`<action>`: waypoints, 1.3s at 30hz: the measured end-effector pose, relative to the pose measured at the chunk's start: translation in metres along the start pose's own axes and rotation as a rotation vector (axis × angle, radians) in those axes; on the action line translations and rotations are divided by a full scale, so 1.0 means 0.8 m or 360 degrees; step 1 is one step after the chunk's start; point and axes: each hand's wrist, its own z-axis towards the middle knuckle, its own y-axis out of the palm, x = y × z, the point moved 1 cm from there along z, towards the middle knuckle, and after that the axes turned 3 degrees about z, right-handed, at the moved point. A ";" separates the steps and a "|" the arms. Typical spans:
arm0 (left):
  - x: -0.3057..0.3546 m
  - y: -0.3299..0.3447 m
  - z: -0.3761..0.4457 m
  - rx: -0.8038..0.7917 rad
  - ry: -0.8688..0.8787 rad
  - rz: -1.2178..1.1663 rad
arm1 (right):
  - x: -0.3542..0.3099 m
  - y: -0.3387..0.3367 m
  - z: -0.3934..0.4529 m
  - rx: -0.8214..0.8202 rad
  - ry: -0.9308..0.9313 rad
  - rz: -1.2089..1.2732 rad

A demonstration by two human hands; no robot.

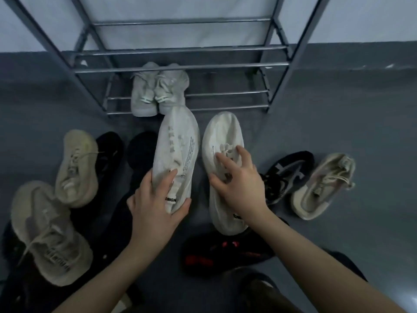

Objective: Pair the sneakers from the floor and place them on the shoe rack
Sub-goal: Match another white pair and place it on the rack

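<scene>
The left hand curls its fingers and thumb round the heel end of a white sneaker, thumb up along the tongue side and fingertips wrapped under the heel edge. That sneaker points toe-first toward the shoe rack, and its toe overlaps the front of the pale grey pair in this view; whether they touch cannot be told.

The right hand lies over the second white sneaker, fingers spread and bent, fingertips at the laces and the shoe's opening, thumb down along its inner side. Whether the fingers grip or only rest there cannot be told. This sneaker lies on the grey floor just beside the first, toe also toward the rack.

The pale grey pair sits side by side on the rack's lowest bars, toes toward the camera.

On the left, two beige sneakers lie among black shoes. On the right are a black sneaker with white markings and, beside it, another beige sneaker. Below the right forearm lies a black shoe with red marks.
</scene>
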 end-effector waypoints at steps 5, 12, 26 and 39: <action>-0.051 -0.004 -0.007 0.0034 -0.0248 -0.0043 | -0.036 0.080 0.020 -0.0210 0.0017 -0.0095; -0.074 0.004 -0.002 0.0033 -0.0234 -0.0111 | -0.026 0.116 0.030 -0.0441 0.0082 -0.0254; 0.062 0.082 0.005 -0.0573 0.0101 -0.0445 | 0.037 0.023 -0.025 -0.0177 0.0387 0.0483; -0.016 0.104 -0.005 -0.0782 0.0020 -0.0102 | 0.029 0.033 -0.052 -0.0534 0.0316 -0.0469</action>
